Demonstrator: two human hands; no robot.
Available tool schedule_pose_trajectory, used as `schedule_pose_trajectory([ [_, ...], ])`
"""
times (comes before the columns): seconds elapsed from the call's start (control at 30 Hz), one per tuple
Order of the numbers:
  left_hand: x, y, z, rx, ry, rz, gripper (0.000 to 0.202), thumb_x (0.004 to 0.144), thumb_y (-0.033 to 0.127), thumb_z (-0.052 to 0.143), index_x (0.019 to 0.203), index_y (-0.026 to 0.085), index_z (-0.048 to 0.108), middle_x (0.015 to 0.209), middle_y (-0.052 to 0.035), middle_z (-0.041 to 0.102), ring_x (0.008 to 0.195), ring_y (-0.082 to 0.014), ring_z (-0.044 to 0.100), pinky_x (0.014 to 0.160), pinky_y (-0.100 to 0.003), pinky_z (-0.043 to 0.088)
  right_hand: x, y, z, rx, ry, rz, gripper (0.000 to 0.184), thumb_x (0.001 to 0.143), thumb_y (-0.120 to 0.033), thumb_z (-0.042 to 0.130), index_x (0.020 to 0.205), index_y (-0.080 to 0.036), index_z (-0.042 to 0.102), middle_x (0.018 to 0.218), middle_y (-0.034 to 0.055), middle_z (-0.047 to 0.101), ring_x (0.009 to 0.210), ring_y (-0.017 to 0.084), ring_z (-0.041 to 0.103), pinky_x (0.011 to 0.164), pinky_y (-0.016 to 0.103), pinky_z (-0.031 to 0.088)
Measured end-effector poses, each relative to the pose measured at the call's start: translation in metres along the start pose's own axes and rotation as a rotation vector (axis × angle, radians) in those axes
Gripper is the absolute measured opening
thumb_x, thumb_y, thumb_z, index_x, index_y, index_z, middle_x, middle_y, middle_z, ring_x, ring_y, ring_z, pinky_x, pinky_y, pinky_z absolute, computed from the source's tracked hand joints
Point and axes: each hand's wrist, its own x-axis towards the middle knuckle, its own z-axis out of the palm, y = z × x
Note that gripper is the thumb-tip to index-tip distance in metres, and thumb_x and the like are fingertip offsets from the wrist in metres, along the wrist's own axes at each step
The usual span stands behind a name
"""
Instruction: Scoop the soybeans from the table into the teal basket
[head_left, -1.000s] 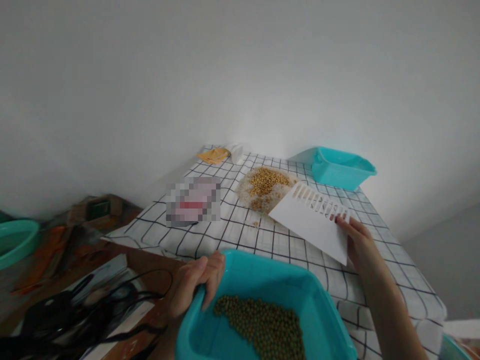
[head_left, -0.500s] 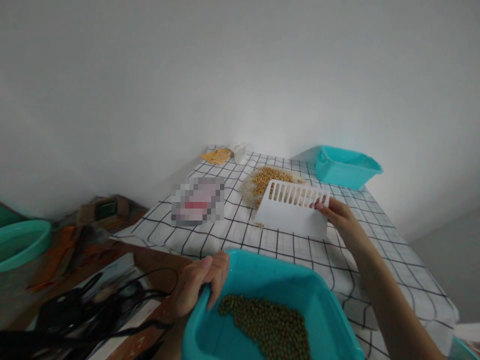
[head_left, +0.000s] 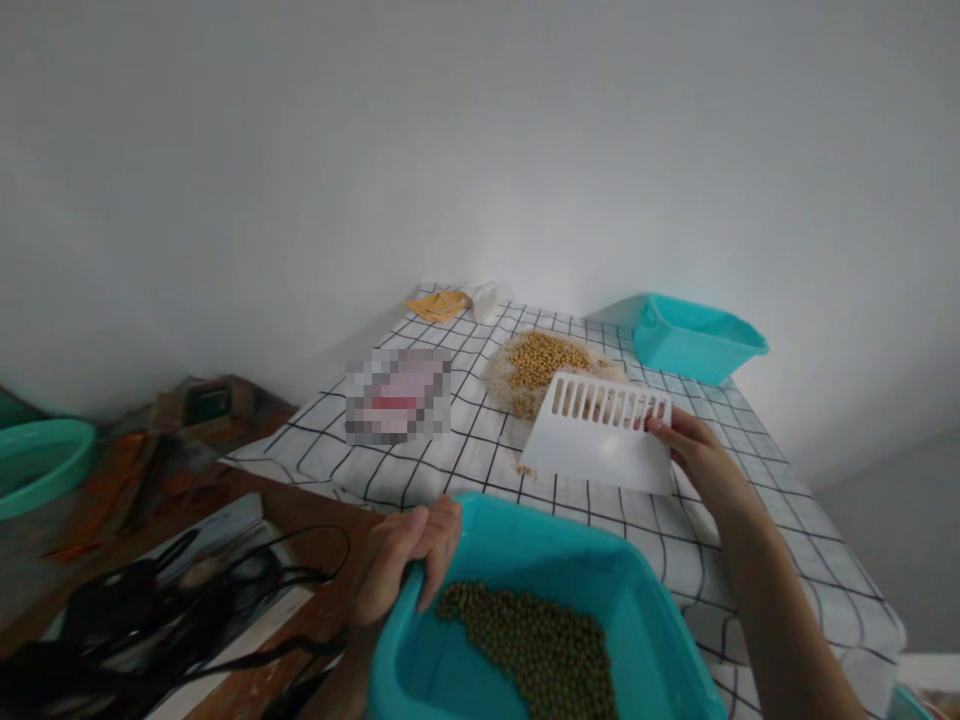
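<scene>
My left hand (head_left: pixel 414 550) is wrapped round the left rim of a teal plastic basin (head_left: pixel 577 540), held at the table's near edge. Small round dark green-brown beans (head_left: pixel 536 640) cover part of its floor. My right hand (head_left: pixel 694 450) grips the right end of a flat white plastic scraper (head_left: pixel 600 455) with a row of slots along its top. Behind the scraper lies a pile of yellow soybeans (head_left: pixel 547 358) on a clear, crinkled plastic sheet or bag (head_left: pixel 499 385), partly hidden by the scraper. A few loose soybeans (head_left: pixel 525 469) sit by the scraper's lower left corner.
A second teal basin (head_left: pixel 690 350) stands at the back right of the checked tablecloth (head_left: pixel 465 450). A yellow cloth (head_left: pixel 439 306) and something white (head_left: pixel 486 298) lie at the back left, near a blurred-out item (head_left: pixel 397 397). Black cables (head_left: pixel 240 590) and a green basin (head_left: pixel 49 465) are at lower left.
The scraper in my right hand has moved slightly nearer and to the right, showing more of the soybean pile. My left hand keeps its hold on the basin rim.
</scene>
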Motion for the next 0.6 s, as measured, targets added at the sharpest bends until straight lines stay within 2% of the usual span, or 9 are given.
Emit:
schedule_pose_trajectory([
  [0.1,-0.0003,0.001,-0.0005,0.006,-0.001,0.005,0.063,0.105,0.025,0.02,0.046,0.02,0.04,0.041,0.0011,0.041,0.045,-0.0176,0.038,0.069,-0.041,0.034,-0.0028,-0.0018,0.0001,0.005,-0.002,0.008,0.024,0.082,-0.045,0.073,0.092,-0.024,0.077,0.097,0.0038,0.078,0.084,0.022,0.067,0.075,0.031,0.05],
  [0.27,-0.0003,0.0043,-0.0001,0.009,0.01,-0.003,0.063,0.105,0.027,0.022,0.046,0.02,0.041,0.041,0.0009,0.044,0.046,-0.0177,0.038,0.069,-0.041,0.034,-0.0041,-0.0001,-0.0003,0.017,-0.005,-0.002,0.021,0.082,-0.045,0.074,0.084,-0.024,0.074,0.093,0.0028,0.076,0.085,0.022,0.067,0.076,0.031,0.049],
  [0.6,0.0046,0.0087,-0.0039,0.042,-0.061,0.03,0.063,0.106,0.027,0.021,0.047,0.019,0.041,0.041,0.0006,0.044,0.045,-0.0171,0.039,0.066,-0.04,0.035,-0.0041,0.0018,-0.0014,-0.009,-0.038,-0.023,0.023,0.083,-0.046,0.073,0.087,-0.024,0.075,0.099,0.0037,0.077,0.092,0.025,0.068,0.083,0.034,0.05],
])
